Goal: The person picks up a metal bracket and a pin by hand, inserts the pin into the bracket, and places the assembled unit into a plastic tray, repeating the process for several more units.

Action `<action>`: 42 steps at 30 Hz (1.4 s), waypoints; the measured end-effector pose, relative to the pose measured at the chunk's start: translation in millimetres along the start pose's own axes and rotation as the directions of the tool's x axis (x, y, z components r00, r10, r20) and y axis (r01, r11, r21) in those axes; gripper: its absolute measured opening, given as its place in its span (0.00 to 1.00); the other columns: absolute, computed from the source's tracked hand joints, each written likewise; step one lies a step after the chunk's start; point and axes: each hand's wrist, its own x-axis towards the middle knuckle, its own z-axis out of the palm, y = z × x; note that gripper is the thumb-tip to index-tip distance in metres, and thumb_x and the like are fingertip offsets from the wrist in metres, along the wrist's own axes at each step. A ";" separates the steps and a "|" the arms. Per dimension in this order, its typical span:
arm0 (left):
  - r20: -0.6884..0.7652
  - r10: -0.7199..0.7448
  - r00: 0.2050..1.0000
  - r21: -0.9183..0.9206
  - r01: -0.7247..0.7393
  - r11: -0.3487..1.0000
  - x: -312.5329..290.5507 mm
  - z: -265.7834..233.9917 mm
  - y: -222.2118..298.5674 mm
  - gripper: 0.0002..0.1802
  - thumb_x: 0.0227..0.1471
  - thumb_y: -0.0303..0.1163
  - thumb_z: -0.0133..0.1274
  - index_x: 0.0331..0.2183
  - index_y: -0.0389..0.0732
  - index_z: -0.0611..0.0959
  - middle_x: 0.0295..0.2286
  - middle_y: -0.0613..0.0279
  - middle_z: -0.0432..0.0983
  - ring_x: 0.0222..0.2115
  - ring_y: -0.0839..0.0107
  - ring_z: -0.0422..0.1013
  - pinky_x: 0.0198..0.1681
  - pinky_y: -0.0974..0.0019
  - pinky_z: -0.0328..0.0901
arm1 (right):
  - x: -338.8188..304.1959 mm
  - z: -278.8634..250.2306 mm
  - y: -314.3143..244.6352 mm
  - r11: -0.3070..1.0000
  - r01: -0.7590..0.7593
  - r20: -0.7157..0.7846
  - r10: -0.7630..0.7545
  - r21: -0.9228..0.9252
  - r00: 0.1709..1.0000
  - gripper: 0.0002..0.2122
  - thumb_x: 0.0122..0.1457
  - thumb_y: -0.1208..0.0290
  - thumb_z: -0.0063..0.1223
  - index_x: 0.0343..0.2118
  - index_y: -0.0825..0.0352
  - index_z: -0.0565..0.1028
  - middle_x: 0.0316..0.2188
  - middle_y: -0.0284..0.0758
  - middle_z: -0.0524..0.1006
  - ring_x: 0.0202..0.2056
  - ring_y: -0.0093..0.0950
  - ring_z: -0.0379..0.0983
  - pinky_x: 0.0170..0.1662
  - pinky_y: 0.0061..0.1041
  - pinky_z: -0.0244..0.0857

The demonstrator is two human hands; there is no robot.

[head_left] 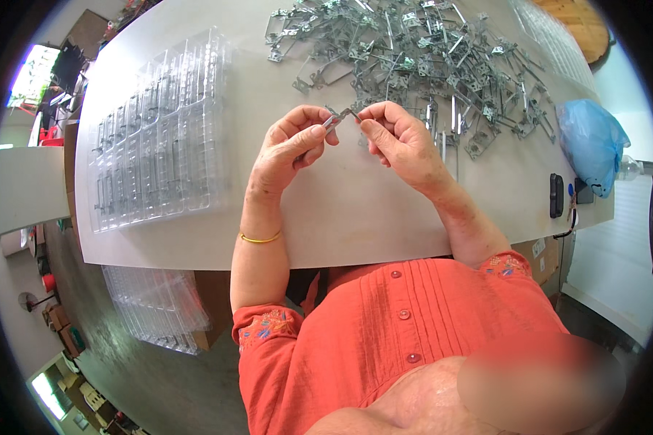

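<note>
Between my two hands, above the white table (355,225), is a small grey metal bracket (334,122) with a bent arm reaching to the right. My left hand (292,145) pinches its wider end between thumb and fingers. The bent arm's tip lies between the thumb and forefinger of my right hand (406,145). Just beyond my hands spreads a large loose pile of similar metal brackets (413,61), many with thin arms. To the left, clear plastic trays (221,138) hold rows of metal parts in their compartments.
A blue plastic bag (593,141) sits at the right edge, with a clear bottle (629,168) by it. Near it lies a black object (556,196). More clear trays (555,43) stand far right. Below the table's left front edge are stacked clear trays (156,304).
</note>
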 end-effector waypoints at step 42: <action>0.048 -0.079 0.996 0.021 0.079 0.997 -2.5 2.7 4.5 0.16 0.55 0.35 0.58 0.43 0.36 0.79 0.30 0.59 0.78 0.19 0.84 0.59 0.21 0.80 0.52 | 0.9 -0.2 1.7 0.990 0.139 -0.094 -0.139 -0.004 0.986 0.05 0.68 0.70 0.49 0.38 0.66 0.72 0.24 0.24 0.71 0.25 0.13 0.65 0.27 0.16 0.61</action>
